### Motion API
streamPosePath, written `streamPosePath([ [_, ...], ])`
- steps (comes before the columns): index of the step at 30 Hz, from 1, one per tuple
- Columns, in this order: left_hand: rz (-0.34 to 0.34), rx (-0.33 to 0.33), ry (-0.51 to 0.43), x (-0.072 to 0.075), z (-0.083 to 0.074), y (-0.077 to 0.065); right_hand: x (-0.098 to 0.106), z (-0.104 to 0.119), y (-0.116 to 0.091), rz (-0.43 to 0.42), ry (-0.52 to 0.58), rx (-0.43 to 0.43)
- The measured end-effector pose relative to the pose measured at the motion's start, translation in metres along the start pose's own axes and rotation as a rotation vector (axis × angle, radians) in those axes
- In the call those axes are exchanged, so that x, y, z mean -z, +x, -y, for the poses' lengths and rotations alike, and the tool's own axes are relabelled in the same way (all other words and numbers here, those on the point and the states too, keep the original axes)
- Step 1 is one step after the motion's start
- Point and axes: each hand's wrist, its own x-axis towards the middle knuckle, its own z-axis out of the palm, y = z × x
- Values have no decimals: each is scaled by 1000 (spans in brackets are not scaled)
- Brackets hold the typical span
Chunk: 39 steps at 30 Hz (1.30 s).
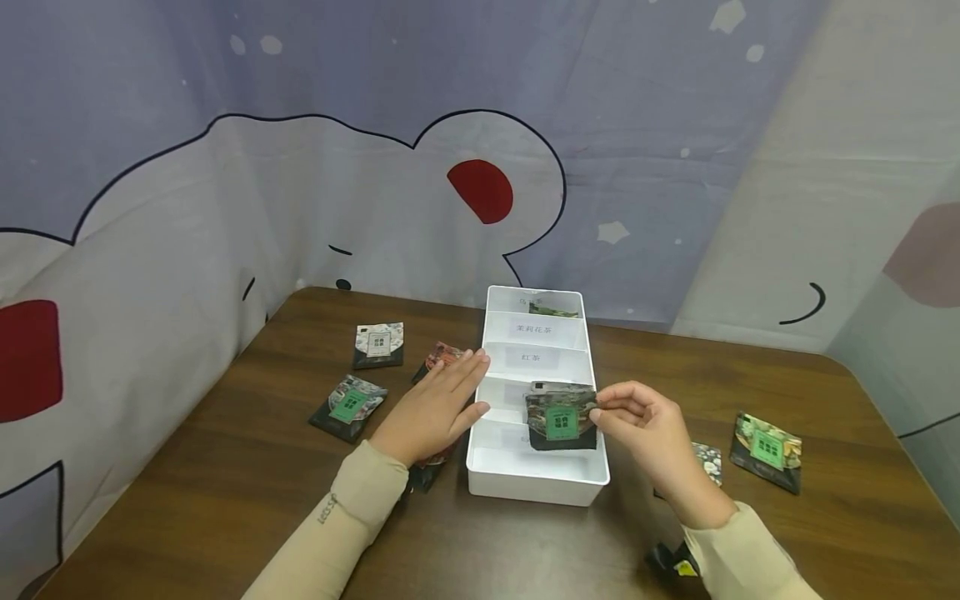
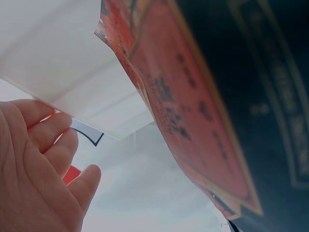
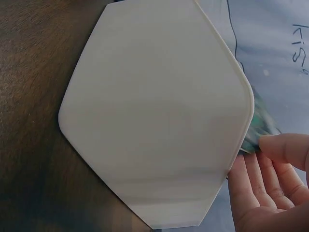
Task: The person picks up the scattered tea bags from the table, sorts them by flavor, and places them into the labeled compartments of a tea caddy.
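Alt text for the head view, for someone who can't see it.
A person's right hand pinches a green-labelled packet over a divided white box, left hand near its edge. More packets lie on the brown table.

Cream left sleeve (image 1: 307,554), small dark lettering (image 1: 327,509) near its cuff (image 1: 371,483), matching right sleeve (image 1: 746,554), bare left hand (image 1: 431,410), bare right hand (image 1: 654,435)

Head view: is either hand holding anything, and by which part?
The right hand pinches a green-labelled packet by its right edge as the head view shows it; the left hand holds nothing.
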Motion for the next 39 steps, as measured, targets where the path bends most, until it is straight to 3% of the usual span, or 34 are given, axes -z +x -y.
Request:
streamPosePath([
  [5,-3,-3,5,0,0,0,2,-1,-1,26,3,58],
  [15,1,1,9,-1,1,0,10,6,-3,5,-112,98],
  [25,-5,-6,8,-1,1,0,36,13,-3,65,-411,168],
  [32,-3,-2,11,-1,2,0,57,15,-2,78,-564,125],
  [39,-3,-3,11,-3,3,0,75,16,-6,106,-672,-7],
])
